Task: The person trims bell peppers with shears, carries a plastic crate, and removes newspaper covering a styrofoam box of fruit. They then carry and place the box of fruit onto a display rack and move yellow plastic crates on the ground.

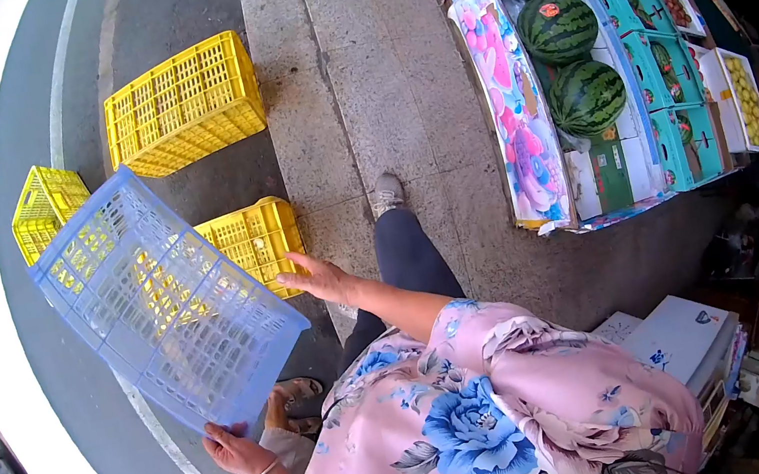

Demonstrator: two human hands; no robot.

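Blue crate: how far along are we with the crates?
Done, apparently: yellow crates are down on the ground. In hand: blue crate, held up, left hand gripping its near end, right hand open by its side. Remaining, probably: setting the blue one down. Final count: can't tell.

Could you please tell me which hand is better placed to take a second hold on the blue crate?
Probably the right hand: it looks open and free, close beside the blue crate, while the left hand grips the crate near one corner.
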